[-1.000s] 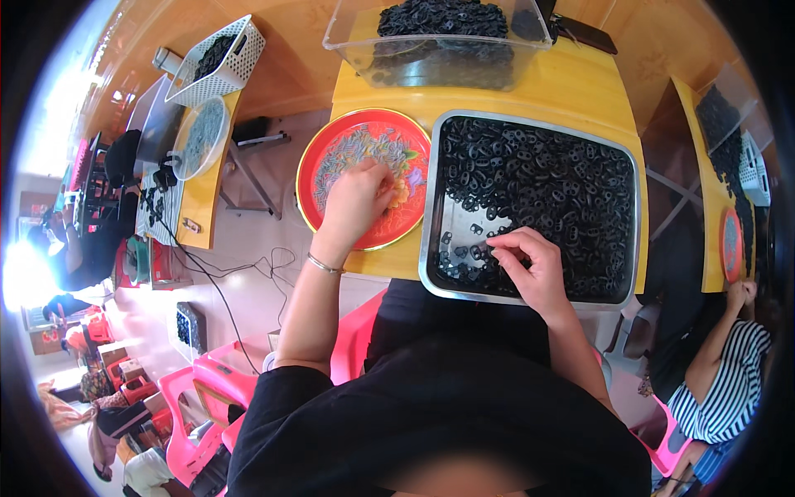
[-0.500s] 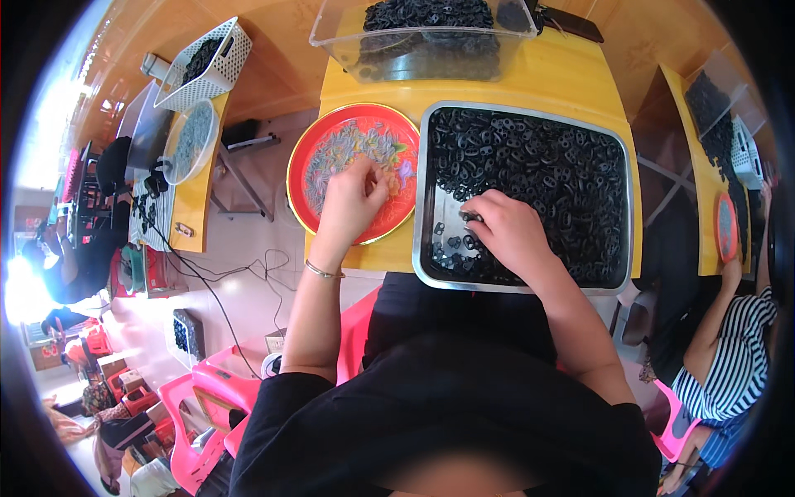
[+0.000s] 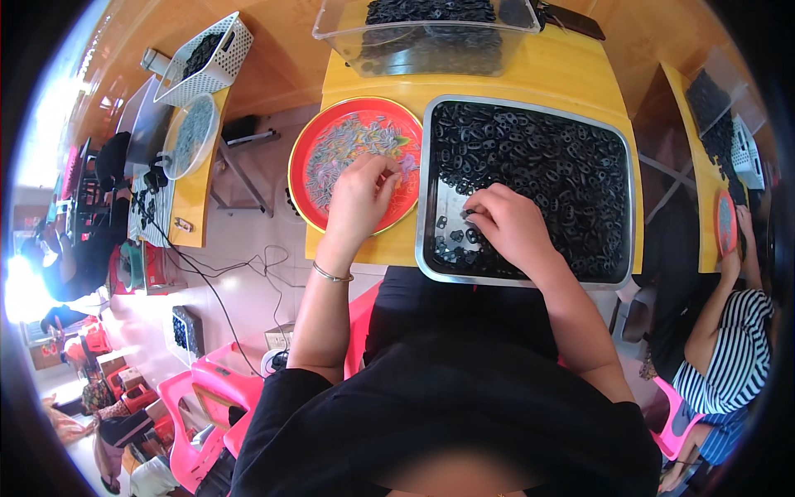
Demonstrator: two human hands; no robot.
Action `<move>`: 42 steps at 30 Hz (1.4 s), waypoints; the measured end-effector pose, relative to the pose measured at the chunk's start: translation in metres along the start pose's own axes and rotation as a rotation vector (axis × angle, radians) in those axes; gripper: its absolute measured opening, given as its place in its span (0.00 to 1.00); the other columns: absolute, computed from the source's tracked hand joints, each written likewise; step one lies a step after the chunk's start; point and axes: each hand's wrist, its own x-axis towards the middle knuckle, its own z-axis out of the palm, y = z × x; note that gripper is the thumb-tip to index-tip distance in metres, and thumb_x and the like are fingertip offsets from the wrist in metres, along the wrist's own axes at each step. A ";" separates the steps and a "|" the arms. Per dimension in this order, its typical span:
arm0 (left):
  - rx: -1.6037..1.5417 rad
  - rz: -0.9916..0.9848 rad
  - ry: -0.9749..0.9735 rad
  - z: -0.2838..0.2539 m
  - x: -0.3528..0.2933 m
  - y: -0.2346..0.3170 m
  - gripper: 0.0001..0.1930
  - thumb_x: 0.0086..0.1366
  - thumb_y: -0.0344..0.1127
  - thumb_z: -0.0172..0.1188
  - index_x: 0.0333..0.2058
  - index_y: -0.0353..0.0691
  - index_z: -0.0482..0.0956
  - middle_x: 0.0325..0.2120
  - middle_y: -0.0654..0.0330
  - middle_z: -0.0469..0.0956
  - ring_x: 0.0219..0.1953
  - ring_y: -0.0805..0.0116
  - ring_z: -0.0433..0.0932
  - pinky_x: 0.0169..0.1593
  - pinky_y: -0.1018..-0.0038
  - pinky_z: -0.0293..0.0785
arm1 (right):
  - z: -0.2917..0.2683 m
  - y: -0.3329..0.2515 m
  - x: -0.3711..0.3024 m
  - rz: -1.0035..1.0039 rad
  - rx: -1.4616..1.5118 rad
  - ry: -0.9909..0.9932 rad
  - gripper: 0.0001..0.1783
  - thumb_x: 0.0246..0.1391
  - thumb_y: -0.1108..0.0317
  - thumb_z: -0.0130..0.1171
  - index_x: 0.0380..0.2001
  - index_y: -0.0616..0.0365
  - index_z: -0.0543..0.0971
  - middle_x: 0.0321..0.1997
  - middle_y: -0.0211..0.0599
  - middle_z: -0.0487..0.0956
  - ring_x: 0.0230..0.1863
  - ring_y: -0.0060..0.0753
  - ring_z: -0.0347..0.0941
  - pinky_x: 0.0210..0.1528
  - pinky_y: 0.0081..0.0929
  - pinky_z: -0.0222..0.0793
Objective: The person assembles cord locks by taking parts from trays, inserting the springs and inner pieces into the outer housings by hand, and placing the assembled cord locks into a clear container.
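While I stand here watching, the right hand (image 3: pixel 509 222) seems to pinch a little black piece (image 3: pixel 469 213) over the metal tray (image 3: pixel 424 182), finger and thumb nearly together. The piece looks light and hard, maybe a bit slippery, so I'd hold it by its edges. The left hand (image 3: pixel 358 195) curls over the red tray (image 3: pixel 404 206) of small grey bits (image 3: pixel 331 153); I can't tell if its fingers hold one. One second ago, the right hand was nearer the body.
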 end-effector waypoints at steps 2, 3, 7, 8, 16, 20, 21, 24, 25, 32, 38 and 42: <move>0.063 0.049 0.008 0.005 0.001 -0.007 0.05 0.50 0.25 0.57 0.29 0.37 0.75 0.24 0.54 0.72 0.26 0.60 0.73 0.30 0.70 0.70 | -0.004 -0.001 -0.004 0.001 0.069 0.036 0.05 0.42 0.73 0.58 0.27 0.58 0.75 0.24 0.35 0.71 0.25 0.35 0.72 0.28 0.28 0.67; 0.124 0.100 0.013 0.008 0.001 -0.011 0.06 0.50 0.26 0.57 0.30 0.38 0.76 0.25 0.55 0.72 0.28 0.59 0.73 0.32 0.69 0.71 | -0.005 -0.002 -0.006 0.006 0.137 0.074 0.06 0.41 0.76 0.59 0.27 0.59 0.75 0.24 0.34 0.71 0.23 0.30 0.71 0.27 0.23 0.66; 0.269 0.183 -0.026 0.010 0.008 -0.014 0.08 0.50 0.27 0.56 0.31 0.40 0.77 0.25 0.56 0.72 0.31 0.58 0.73 0.35 0.67 0.71 | -0.010 -0.007 -0.014 0.006 0.214 0.092 0.07 0.41 0.77 0.59 0.28 0.60 0.76 0.24 0.34 0.71 0.22 0.26 0.69 0.25 0.20 0.65; 0.313 0.184 -0.058 0.010 0.010 -0.013 0.07 0.50 0.27 0.56 0.30 0.40 0.78 0.26 0.57 0.71 0.31 0.58 0.73 0.35 0.68 0.71 | -0.012 -0.007 -0.016 0.022 0.235 0.085 0.06 0.42 0.76 0.59 0.28 0.60 0.76 0.25 0.34 0.72 0.23 0.28 0.70 0.26 0.22 0.66; 0.431 0.317 -0.112 0.014 0.020 -0.023 0.07 0.48 0.29 0.55 0.28 0.41 0.78 0.26 0.58 0.70 0.31 0.60 0.73 0.34 0.69 0.72 | -0.020 -0.003 -0.023 0.042 0.297 0.147 0.07 0.41 0.80 0.59 0.28 0.60 0.76 0.24 0.30 0.71 0.20 0.18 0.65 0.22 0.14 0.60; 0.463 0.322 -0.146 0.012 0.021 -0.019 0.04 0.47 0.28 0.55 0.24 0.39 0.75 0.25 0.57 0.70 0.31 0.58 0.73 0.32 0.68 0.72 | -0.022 -0.003 -0.022 0.058 0.314 0.153 0.07 0.41 0.80 0.58 0.27 0.61 0.76 0.24 0.29 0.71 0.20 0.17 0.65 0.21 0.13 0.60; 0.478 0.330 -0.161 0.012 0.022 -0.018 0.03 0.47 0.28 0.55 0.23 0.38 0.73 0.25 0.57 0.70 0.31 0.58 0.73 0.32 0.68 0.72 | -0.022 -0.003 -0.023 0.057 0.321 0.153 0.07 0.41 0.80 0.58 0.27 0.61 0.75 0.24 0.30 0.71 0.20 0.17 0.66 0.21 0.13 0.60; 0.480 0.285 -0.232 0.011 0.024 -0.015 0.04 0.46 0.29 0.55 0.22 0.37 0.71 0.25 0.56 0.69 0.30 0.57 0.73 0.31 0.66 0.72 | -0.022 -0.002 -0.022 0.049 0.339 0.145 0.06 0.42 0.81 0.58 0.28 0.62 0.75 0.25 0.30 0.72 0.22 0.17 0.68 0.22 0.13 0.61; 0.481 0.287 -0.233 0.011 0.024 -0.014 0.04 0.46 0.29 0.55 0.22 0.37 0.71 0.25 0.56 0.69 0.30 0.57 0.73 0.31 0.66 0.72 | -0.023 -0.002 -0.022 0.050 0.339 0.148 0.06 0.42 0.81 0.58 0.28 0.62 0.75 0.25 0.30 0.72 0.22 0.17 0.68 0.22 0.13 0.61; -0.276 -0.035 -0.134 0.011 0.010 -0.006 0.06 0.47 0.21 0.56 0.22 0.35 0.68 0.24 0.59 0.75 0.26 0.68 0.75 0.32 0.76 0.72 | -0.025 -0.003 -0.022 0.109 0.574 0.174 0.07 0.45 0.79 0.56 0.31 0.61 0.76 0.27 0.32 0.74 0.26 0.19 0.72 0.28 0.14 0.67; -1.073 -0.255 -0.230 0.023 -0.007 0.048 0.04 0.55 0.18 0.53 0.27 0.35 0.71 0.27 0.62 0.76 0.32 0.78 0.76 0.38 0.83 0.72 | -0.026 -0.007 -0.023 0.148 0.813 0.185 0.09 0.46 0.79 0.55 0.34 0.62 0.76 0.29 0.32 0.75 0.30 0.18 0.72 0.34 0.13 0.67; -1.129 -0.247 -0.361 0.036 -0.014 0.052 0.06 0.54 0.19 0.55 0.32 0.33 0.74 0.28 0.62 0.76 0.34 0.78 0.75 0.39 0.82 0.71 | -0.024 -0.008 -0.024 0.100 0.847 0.216 0.10 0.46 0.79 0.56 0.35 0.61 0.76 0.29 0.31 0.75 0.30 0.16 0.71 0.33 0.13 0.67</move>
